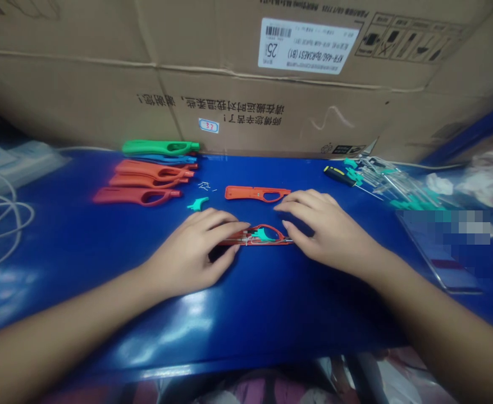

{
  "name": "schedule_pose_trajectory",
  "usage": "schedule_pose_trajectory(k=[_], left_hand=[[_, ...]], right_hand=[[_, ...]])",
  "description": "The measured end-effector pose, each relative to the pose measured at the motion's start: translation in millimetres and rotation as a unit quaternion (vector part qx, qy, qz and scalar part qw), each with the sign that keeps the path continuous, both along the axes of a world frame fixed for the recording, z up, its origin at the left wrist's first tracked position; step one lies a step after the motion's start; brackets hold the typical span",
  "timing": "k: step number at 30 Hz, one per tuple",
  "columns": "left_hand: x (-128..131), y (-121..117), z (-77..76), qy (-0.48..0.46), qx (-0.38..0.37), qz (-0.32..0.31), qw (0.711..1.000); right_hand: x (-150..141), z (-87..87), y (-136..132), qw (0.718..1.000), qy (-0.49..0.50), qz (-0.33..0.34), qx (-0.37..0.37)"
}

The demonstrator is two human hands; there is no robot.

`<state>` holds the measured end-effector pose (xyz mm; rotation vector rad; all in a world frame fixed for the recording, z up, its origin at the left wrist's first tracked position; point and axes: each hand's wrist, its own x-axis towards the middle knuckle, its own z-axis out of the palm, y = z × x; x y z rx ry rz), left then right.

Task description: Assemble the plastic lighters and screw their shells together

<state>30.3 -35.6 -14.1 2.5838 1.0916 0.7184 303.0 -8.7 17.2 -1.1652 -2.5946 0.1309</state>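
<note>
An orange lighter casing half point(267, 242) lies on the blue table with its inside up, holding a green trigger point(264, 234), a thin wire and a metal rod. Thumb and fingers of my left hand point(200, 249) close around its left end and hide that part. My right hand point(326, 233) is just off its right end, thumb and fingers apart, with nothing seen between them. Beyond the hands is the other orange casing half point(246, 193), close to my right fingertips. A loose green trigger point(198, 203) rests above my left hand.
Several small screws point(204, 186) lie behind the loose trigger. Orange casings point(122, 195) and a green casing point(154, 147) are stacked at back left. At back right are a screwdriver point(339, 175) and a heap of metal rods point(392, 179). A phone point(436, 258) lies right; a cardboard box point(229, 56) stands behind.
</note>
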Motion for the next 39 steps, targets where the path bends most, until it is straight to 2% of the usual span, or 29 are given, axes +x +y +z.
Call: schedule_pose_trajectory(k=[5,8,17,24,30,32,35,39], left_hand=[[1,0,-1.2,-0.031,-0.013,-0.023,0.999],[2,0,-2.2,-0.041,-0.022,-0.042,0.998],[7,-2,-4.5,-0.072,-0.021,-0.05,0.996],[6,-2,-4.4,-0.08,-0.037,-0.048,0.995],[6,-1,-5.3,-0.077,-0.045,-0.054,0.995],[5,-1,-5.0,-0.076,-0.036,-0.049,0.995],[2,0,-1.0,-0.074,0.002,-0.026,0.997],[-2,0,9.3,-0.046,0.116,0.039,0.991]], right_hand=[[5,-20.2,13,1.0,0.002,-0.025,0.0],[7,-26.0,17,0.999,-0.004,-0.044,-0.017],[11,-22.3,19,0.996,0.014,-0.056,-0.067],[12,-22.5,21,0.997,0.02,-0.04,-0.065],[10,-15.3,16,0.997,0.013,-0.045,-0.059],[7,-12.0,14,0.994,0.039,-0.078,-0.066],[4,-8.0,12,0.979,0.134,-0.131,-0.078],[0,-4.7,8,0.951,0.258,-0.128,-0.112]])
